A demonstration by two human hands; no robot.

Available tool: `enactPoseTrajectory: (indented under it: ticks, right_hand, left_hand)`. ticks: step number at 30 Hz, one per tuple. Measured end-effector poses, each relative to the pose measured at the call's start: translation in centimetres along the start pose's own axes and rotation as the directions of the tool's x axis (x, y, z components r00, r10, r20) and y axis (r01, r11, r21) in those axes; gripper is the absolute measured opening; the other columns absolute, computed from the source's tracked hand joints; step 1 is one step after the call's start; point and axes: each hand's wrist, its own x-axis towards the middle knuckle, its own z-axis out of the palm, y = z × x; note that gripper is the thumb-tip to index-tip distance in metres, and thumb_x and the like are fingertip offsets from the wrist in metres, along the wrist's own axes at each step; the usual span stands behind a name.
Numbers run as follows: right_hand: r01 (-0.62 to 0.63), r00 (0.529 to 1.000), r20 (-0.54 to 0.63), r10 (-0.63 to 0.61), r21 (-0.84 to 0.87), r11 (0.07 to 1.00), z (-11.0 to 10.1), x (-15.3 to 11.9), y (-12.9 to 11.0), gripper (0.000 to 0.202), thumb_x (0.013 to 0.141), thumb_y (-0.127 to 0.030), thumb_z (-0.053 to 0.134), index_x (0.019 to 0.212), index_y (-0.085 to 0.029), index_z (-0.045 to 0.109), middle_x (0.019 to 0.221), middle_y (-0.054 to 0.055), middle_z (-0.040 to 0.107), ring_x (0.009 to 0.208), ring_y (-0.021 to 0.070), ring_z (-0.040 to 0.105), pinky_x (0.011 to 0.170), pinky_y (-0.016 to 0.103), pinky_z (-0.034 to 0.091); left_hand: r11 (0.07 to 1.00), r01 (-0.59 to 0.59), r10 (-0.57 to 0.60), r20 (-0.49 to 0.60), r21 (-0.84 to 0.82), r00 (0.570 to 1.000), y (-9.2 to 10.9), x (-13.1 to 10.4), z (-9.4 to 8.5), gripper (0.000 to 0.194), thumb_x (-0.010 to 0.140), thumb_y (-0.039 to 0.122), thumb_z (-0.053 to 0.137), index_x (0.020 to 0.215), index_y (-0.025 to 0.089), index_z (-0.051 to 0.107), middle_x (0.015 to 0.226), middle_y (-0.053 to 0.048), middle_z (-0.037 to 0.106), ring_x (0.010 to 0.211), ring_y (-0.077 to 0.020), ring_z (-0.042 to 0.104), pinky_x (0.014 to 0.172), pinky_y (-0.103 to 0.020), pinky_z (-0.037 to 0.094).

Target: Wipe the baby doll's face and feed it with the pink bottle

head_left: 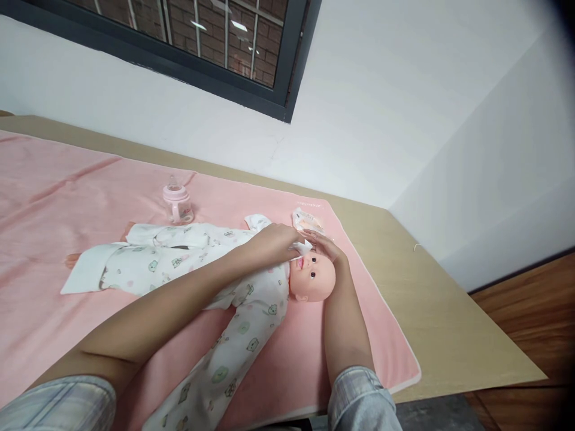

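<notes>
Nearest the cam: two rolled-up pale denim sleeves at the bottom edge, forearms running up from them twd the doll (233,281). Doll lies on its back on a pink blanket (54,197), head to the right, body stretching left, dressed in a white onesie w/ small green animal prints; one printed leg/sleeve trails down twd the camera betw. the two arms.

Left hand (274,242): lies across the doll's chest/neck area, fingers curled down and closed on a small white wipe (302,248), pressing it against the doll's face just by the mouth/cheek. Grip = closed on the wipe.

Right hand (330,248): flat, fingers extended, cupped over the far side of the doll's head at the crown. Touching the head, palm down; open grip, holding nothing betw. the fingers, just resting on the head.

Around: white-and-orange wipes pack (308,220) on the blanket just beyond the right hand, near the blanket's far corner. Pink baby bottle (177,203) w/ clear teat and handles stands upright behind the doll's body, apart from both hands. Blanket covers most of a light wood worktop (449,299); bare strip shows at right and along the far edge. White wall behind, dark-framed window (202,48) above w/ brick visible thru it. Wood floor at far right.
</notes>
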Motion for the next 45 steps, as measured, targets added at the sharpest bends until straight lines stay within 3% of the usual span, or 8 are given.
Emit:
enactPoseTrajectory:
  ticks: [5, 12, 16, 25, 45]
  right_hand:
    - [-0.020, 1.000, -0.012, 0.020, 0.014, 1.000, 0.4, -0.3, -0.3, 0.040, 0.080, -0.035, 0.068, 0.118, -0.024, 0.061, 0.110, 0.006, 0.072, 0.105, 0.0206, 0.068, 0.102, 0.040, 0.050]
    - [-0.026, 0.999, -0.020, 0.027, 0.017, 1.000, 0.5, -0.4, -0.4, 0.039, 0.080, -0.034, 0.067, 0.117, -0.024, 0.061, 0.110, 0.006, 0.072, 0.106, 0.0216, 0.068, 0.103, 0.041, 0.049]
    - [-0.036, 0.999, -0.031, 0.036, 0.006, 0.999, 0.4, -0.4, -0.4, 0.040, 0.080, -0.034, 0.068, 0.118, -0.024, 0.061, 0.111, 0.006, 0.072, 0.107, 0.0216, 0.067, 0.102, 0.041, 0.050]
    - [0.003, 1.000, -0.016, -0.003, -0.014, 1.000, -0.5, 0.4, 0.3, 0.039, 0.080, -0.037, 0.069, 0.116, -0.024, 0.063, 0.117, 0.008, 0.070, 0.114, 0.0226, 0.064, 0.104, 0.043, 0.049]
    - [-0.029, 0.999, -0.022, 0.029, 0.018, 0.999, 0.2, -0.2, -0.2, 0.041, 0.079, -0.034, 0.069, 0.118, -0.024, 0.061, 0.110, 0.005, 0.072, 0.105, 0.0198, 0.067, 0.100, 0.038, 0.050]
  left_hand:
    - [0.999, -0.023, 0.024, -0.036, 0.022, 0.999, -0.2, 0.1, 0.3, 0.017, 0.079, 0.019, 0.051, 0.082, 0.019, 0.068, 0.082, -0.006, 0.070, 0.078, -0.0242, 0.063, 0.061, -0.029, 0.034]
    - [1.000, -0.025, 0.026, -0.028, 0.016, 0.999, 0.1, 0.1, -0.2, 0.016, 0.081, 0.019, 0.051, 0.073, 0.018, 0.066, 0.072, -0.005, 0.066, 0.072, -0.0225, 0.062, 0.061, -0.028, 0.035]
    - [0.998, -0.054, 0.053, -0.037, -0.026, 0.998, 0.4, -0.2, -0.4, 0.017, 0.082, 0.020, 0.053, 0.080, 0.019, 0.069, 0.078, -0.006, 0.067, 0.078, -0.0227, 0.063, 0.064, -0.027, 0.036]
    - [0.995, -0.095, 0.095, 0.043, -0.011, 0.995, 2.2, -0.6, -0.6, 0.019, 0.079, 0.012, 0.051, 0.074, 0.018, 0.069, 0.078, -0.005, 0.067, 0.074, -0.0204, 0.062, 0.065, -0.027, 0.036]
    - [0.999, -0.046, 0.046, -0.033, 0.004, 0.998, 1.0, -0.1, 0.1, 0.017, 0.084, 0.018, 0.054, 0.082, 0.019, 0.072, 0.079, -0.006, 0.068, 0.077, -0.0228, 0.063, 0.066, -0.027, 0.039]
